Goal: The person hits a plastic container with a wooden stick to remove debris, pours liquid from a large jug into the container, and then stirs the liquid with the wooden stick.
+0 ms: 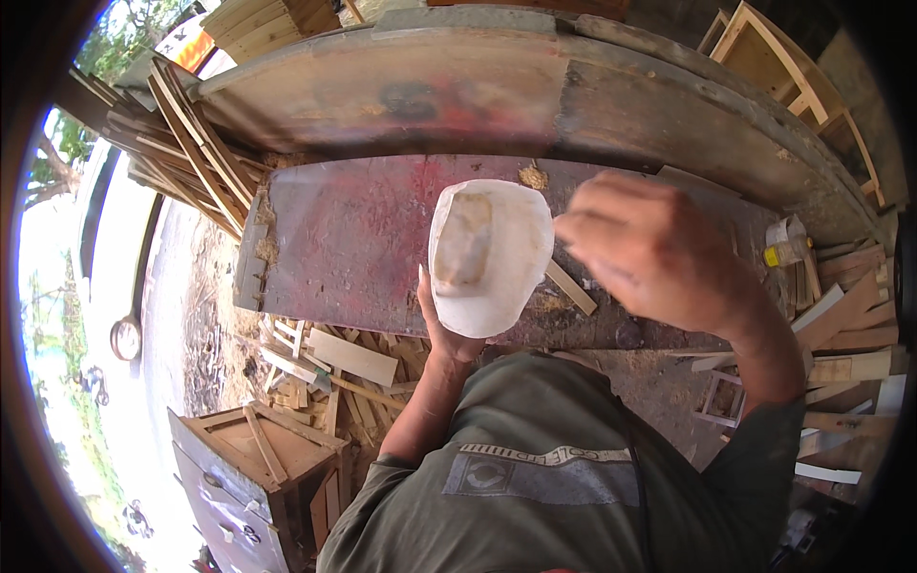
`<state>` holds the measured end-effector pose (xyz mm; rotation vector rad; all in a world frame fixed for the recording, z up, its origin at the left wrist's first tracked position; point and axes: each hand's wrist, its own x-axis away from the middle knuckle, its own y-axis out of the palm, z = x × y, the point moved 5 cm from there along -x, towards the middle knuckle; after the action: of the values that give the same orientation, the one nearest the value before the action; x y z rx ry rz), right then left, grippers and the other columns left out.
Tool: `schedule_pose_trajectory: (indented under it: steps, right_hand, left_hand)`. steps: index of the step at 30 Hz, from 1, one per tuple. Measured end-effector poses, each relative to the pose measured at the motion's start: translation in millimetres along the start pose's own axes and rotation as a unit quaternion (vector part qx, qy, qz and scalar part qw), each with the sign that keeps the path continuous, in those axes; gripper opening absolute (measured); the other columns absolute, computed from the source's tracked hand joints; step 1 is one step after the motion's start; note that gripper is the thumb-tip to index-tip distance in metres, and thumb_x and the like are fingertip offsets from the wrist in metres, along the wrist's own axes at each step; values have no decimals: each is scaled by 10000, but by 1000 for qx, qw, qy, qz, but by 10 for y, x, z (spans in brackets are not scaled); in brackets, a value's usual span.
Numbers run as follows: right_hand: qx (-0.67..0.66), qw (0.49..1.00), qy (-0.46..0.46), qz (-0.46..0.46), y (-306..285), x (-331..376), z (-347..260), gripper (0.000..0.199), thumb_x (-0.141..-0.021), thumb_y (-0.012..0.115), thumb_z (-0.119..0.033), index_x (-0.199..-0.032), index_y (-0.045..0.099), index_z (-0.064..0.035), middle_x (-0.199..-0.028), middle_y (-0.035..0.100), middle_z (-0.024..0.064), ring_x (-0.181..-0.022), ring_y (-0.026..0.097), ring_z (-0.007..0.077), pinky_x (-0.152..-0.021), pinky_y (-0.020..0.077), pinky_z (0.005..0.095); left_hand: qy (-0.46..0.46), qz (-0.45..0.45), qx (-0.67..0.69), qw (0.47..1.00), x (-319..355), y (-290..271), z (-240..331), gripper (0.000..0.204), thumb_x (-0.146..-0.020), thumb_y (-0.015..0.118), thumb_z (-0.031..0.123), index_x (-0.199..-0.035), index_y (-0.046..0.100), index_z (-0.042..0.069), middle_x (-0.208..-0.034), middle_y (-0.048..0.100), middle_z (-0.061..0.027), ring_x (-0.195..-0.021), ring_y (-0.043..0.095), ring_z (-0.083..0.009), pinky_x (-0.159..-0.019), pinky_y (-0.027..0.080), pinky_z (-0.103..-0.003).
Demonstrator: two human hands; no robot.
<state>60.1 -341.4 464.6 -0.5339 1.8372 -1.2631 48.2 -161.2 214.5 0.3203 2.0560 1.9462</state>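
My left hand (443, 329) grips a white, open plastic container (497, 310) from below, with a finger or thumb showing along its left side. Inside the container, toward its left, is a brownish rectangular patch or block (466, 239); its kind is unclear. Just right of the container's rim, my right hand (642, 250) is raised and blurred by motion. Its fingers look curled together, and I cannot make out what is between them. Beneath both hands lies a worn, reddish-stained workbench top (334, 244).
A thin wood strip (571, 288) and a clump of shavings (533, 177) lie on the bench. Long boards (196, 143) lean at the left. Offcuts (353, 357) pile up in front, with more wood pieces (850, 334) at right. A wooden cabinet (258, 449) stands lower left; a yellow-labelled container (787, 250) sits far right.
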Motion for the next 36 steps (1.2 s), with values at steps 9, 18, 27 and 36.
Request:
schedule_pose_trajectory:
  steps: [9,18,27,36]
  right_hand:
    - [-57,995,-78,-39,22,-165,-255,303,-695,751,29,-988,675,49,-957,662,124,-896,668,280,-731,565,385]
    - [-130,985,-22,112,-411,6,-512,331,-663,792,54,-978,693,24,-925,688,174,-688,659,270,-581,512,341]
    - [-166,973,45,152,-384,178,-484,274,-672,796,71,-893,657,-8,-813,654,129,-613,598,223,-532,445,327]
    - [-159,970,86,164,-241,282,-435,320,-730,751,91,-1037,715,10,-863,667,121,-665,614,184,-585,477,294]
  left_hand:
    - [54,-45,-201,977,-17,276,-113,574,-1077,489,307,-1583,286,128,-1583,391,-96,-1440,409,-265,-1196,366,-483]
    - [17,-82,-223,971,104,192,-165,587,-1083,454,366,-1578,304,87,-1558,417,-134,-1404,457,-290,-1151,422,-464]
    - [-71,-150,-124,978,49,-61,-182,642,-1064,471,439,-1572,317,79,-1543,424,-146,-1380,475,-286,-1135,438,-435]
    - [-98,-40,113,988,77,-324,-208,809,-961,564,582,-1537,346,57,-1407,471,-295,-1242,531,-454,-964,535,-631]
